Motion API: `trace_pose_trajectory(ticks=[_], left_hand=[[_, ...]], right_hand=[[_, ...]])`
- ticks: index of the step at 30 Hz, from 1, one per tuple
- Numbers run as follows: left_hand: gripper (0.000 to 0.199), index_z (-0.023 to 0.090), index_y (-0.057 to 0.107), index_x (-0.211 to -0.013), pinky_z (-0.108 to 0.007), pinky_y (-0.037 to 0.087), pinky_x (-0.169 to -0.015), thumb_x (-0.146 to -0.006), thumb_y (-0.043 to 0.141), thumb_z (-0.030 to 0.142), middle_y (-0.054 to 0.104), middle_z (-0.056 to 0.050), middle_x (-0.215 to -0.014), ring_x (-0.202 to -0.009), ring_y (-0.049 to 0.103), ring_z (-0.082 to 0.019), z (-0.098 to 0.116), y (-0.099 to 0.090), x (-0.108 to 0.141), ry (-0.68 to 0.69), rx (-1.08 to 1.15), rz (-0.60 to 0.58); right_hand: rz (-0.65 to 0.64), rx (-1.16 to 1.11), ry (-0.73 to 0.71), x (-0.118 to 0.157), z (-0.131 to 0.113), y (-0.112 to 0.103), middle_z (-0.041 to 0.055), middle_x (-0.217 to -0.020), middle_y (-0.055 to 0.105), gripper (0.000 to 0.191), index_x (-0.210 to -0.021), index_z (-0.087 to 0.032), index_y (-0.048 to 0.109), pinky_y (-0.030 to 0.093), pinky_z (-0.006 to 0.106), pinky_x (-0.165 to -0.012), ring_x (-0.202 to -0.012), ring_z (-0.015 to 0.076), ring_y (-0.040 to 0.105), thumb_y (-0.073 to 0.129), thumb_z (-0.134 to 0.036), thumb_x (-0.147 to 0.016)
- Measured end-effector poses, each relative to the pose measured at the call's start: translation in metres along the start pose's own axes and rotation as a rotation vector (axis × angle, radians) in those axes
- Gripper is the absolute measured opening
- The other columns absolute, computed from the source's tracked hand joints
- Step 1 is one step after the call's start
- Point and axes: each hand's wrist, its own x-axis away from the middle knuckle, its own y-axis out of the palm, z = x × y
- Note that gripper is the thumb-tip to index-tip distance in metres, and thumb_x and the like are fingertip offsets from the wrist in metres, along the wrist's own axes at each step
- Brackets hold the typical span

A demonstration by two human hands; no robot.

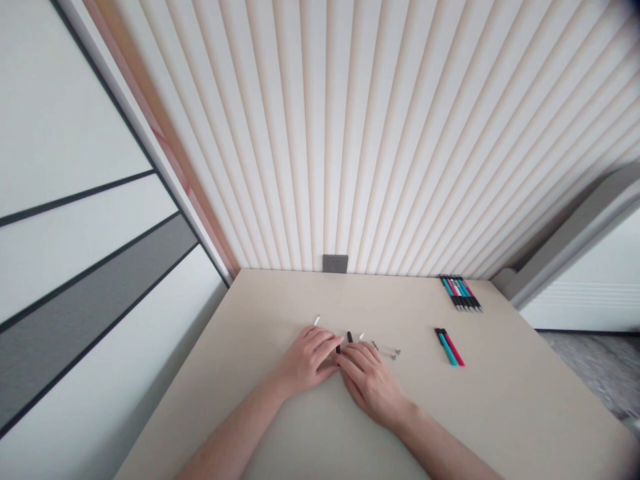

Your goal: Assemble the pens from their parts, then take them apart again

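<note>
My left hand [311,359] and my right hand [371,381] meet low over the table, fingertips nearly touching. A short black pen part [339,349] stands between them, pinched by the fingers of my left hand. My right fingertips close on its lower end, which they partly hide. Just beyond my right fingers lies another black pen part [350,337]. Small white pieces lie nearby: a thin strip [317,320] past my left hand and a smaller bit [362,336] past my right. Thin pieces with metal tips [394,357] rest right of my right hand.
A teal pen barrel [447,349] and a red one [454,348] lie side by side on the right of the beige table [240,333]. Several pens [461,293] form a row at the back right. A dark socket [335,263] sits on the ribbed wall.
</note>
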Motion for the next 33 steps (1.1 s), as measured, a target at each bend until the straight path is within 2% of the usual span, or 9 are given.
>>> trace_pose_trajectory(ticks=[7, 12, 16, 21, 25, 29, 33], left_hand=[[0.047, 0.021, 0.050, -0.131, -0.046, 0.041, -0.102, -0.089, 0.059, 0.039, 0.063, -0.010, -0.112, -0.107, 0.058, -0.024, -0.002, -0.002, 0.000, 0.030, 0.009, -0.008], [0.041, 0.021, 0.052, -0.129, -0.044, 0.042, -0.100, -0.092, 0.056, 0.038, 0.063, -0.009, -0.110, -0.106, 0.058, -0.022, -0.007, -0.005, 0.003, 0.042, 0.012, 0.003], [0.023, 0.021, 0.061, -0.115, -0.041, 0.043, -0.098, -0.097, 0.049, 0.028, 0.067, -0.006, -0.102, -0.101, 0.059, -0.019, -0.008, -0.002, 0.003, 0.078, 0.033, -0.030], [0.021, 0.020, 0.066, -0.098, -0.039, 0.045, -0.093, -0.098, 0.045, 0.024, 0.068, -0.004, -0.092, -0.093, 0.060, -0.018, -0.009, 0.001, 0.001, 0.085, 0.032, -0.014], [0.019, 0.019, 0.065, -0.096, -0.037, 0.047, -0.088, -0.098, 0.046, 0.023, 0.067, -0.004, -0.089, -0.089, 0.061, -0.017, -0.014, -0.001, 0.002, 0.048, 0.039, 0.024], [0.015, 0.020, 0.063, -0.102, -0.037, 0.046, -0.088, -0.097, 0.049, 0.024, 0.067, -0.004, -0.092, -0.090, 0.060, -0.018, -0.018, -0.002, 0.005, -0.008, 0.058, 0.053], [0.022, 0.021, 0.061, -0.114, -0.038, 0.047, -0.088, -0.097, 0.048, 0.024, 0.067, -0.006, -0.097, -0.091, 0.060, -0.019, -0.023, -0.001, 0.007, -0.058, 0.031, 0.120]], right_hand=[[0.032, -0.044, -0.043, 0.001, 0.001, 0.000, 0.0088, -0.105, 0.069, 0.031, -0.120, -0.021, 0.060, 0.044, 0.045, -0.097, -0.105, 0.0215, 0.060, 0.043, -0.015, -0.095], [0.040, -0.042, -0.038, 0.001, 0.002, -0.001, 0.0073, -0.103, 0.069, 0.024, -0.112, -0.021, 0.063, 0.045, 0.041, -0.095, -0.101, 0.0198, 0.060, 0.047, -0.018, -0.095], [0.037, -0.052, -0.049, 0.002, 0.005, 0.001, 0.0058, -0.101, 0.070, 0.025, -0.114, -0.022, 0.062, 0.045, 0.039, -0.092, -0.098, 0.0182, 0.061, 0.046, -0.016, -0.096], [0.078, -0.021, -0.054, 0.001, 0.006, -0.001, 0.0050, -0.100, 0.070, 0.029, -0.122, -0.022, 0.058, 0.046, 0.035, -0.091, -0.096, 0.0165, 0.063, 0.048, -0.016, -0.096], [0.168, 0.081, 0.103, 0.005, 0.019, -0.006, 0.0079, -0.107, 0.069, 0.025, -0.117, -0.021, 0.062, 0.043, 0.040, -0.096, -0.104, 0.0206, 0.060, 0.048, -0.020, -0.095], [0.244, 0.278, 0.301, 0.018, 0.040, -0.010, 0.0102, -0.113, 0.066, 0.020, -0.100, -0.022, 0.068, 0.038, 0.049, -0.099, -0.115, 0.0281, 0.053, 0.049, -0.020, -0.094], [0.217, 0.331, 0.343, 0.029, 0.050, -0.009, 0.0090, -0.112, 0.066, 0.018, -0.087, -0.022, 0.069, 0.034, 0.053, -0.101, -0.118, 0.0297, 0.050, 0.052, -0.024, -0.093]])
